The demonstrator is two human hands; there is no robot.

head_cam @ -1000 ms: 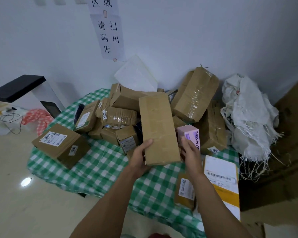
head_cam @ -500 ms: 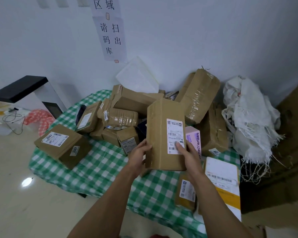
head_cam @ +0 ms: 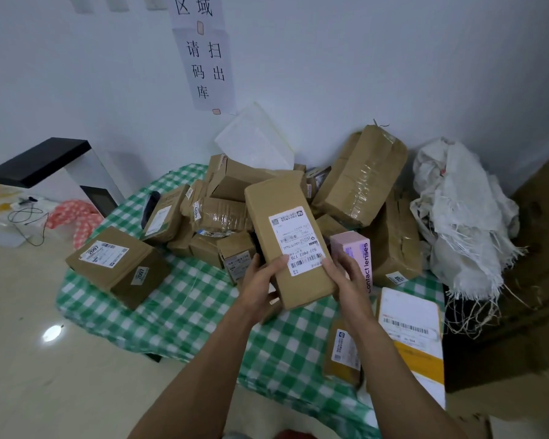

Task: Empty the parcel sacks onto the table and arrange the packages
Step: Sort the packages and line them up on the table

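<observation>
Sorting stage, head view. I am holding one long box (head_cam: 286, 223) above the middle of the table (head_cam: 184, 315), its label (head_cam: 298, 239) facing up. My left hand (head_cam: 260, 289) is curling round the box's near left corner, thumb lying on the top face; my right hand (head_cam: 349, 280) is gripping the near right edge, thumb pressing beside the barcode. Both hands are closed on this box alone.

Progress, as I am judging it: the emptying is looking finished, since the sack (head_cam: 463, 217) is lying limp and crumpled by the table's far right corner; whether anything is left inside it I cannot tell. The arranging is only starting. A heap (head_cam: 229, 213) of brown parcels is leaning in disorder along the far edge, against the wall (head_cam: 362, 58). A few items are sitting apart from it: the 2097 box (head_cam: 114, 264) at the left corner, a pink box (head_cam: 352, 248) standing upright just right of my box, and a mailer (head_cam: 412, 337) and a flat parcel (head_cam: 344, 353) lying by the near right edge.

Surface and room: a green check cloth (head_cam: 282, 353) is covering the table and draping over its edges. A paper sign (head_cam: 203, 52) is hanging on the wall above the heap. A black-topped stand (head_cam: 45, 160) is standing on the glossy floor (head_cam: 45, 375) to the left; brown cardboard (head_cam: 536, 280) is filling the right side
</observation>
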